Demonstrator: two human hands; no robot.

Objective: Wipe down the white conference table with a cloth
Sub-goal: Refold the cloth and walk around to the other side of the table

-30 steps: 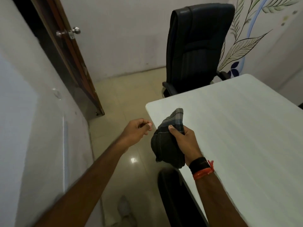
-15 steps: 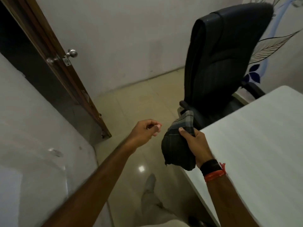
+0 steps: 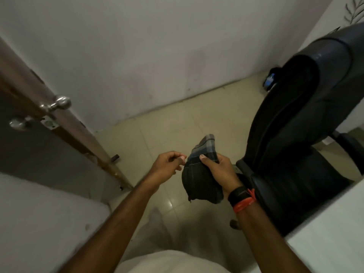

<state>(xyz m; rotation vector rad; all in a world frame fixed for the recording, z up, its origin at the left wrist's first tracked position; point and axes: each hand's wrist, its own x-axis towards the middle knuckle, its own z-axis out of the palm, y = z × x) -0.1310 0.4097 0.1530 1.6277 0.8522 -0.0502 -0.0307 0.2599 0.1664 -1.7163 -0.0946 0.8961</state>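
Right hand grasps the plaid cloth in mid-air, beside the office chair, off the white table corner. Left hand curled, empty. Wiping not begun; next, judged: lay cloth on tabletop.

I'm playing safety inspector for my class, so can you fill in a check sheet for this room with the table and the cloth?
Surface: white table, only a corner in view at lower right.
Job's things: dark checked cloth, bunched up, held over the floor, not on the table.
Clutter: small dark block on the floor by the door.
Grip: right hand grips the cloth; left hand is curled beside it and holds nothing.
Cables: nothing seen.
Surroundings: black office chair next to the table, brown door with a metal knob, tiled floor.
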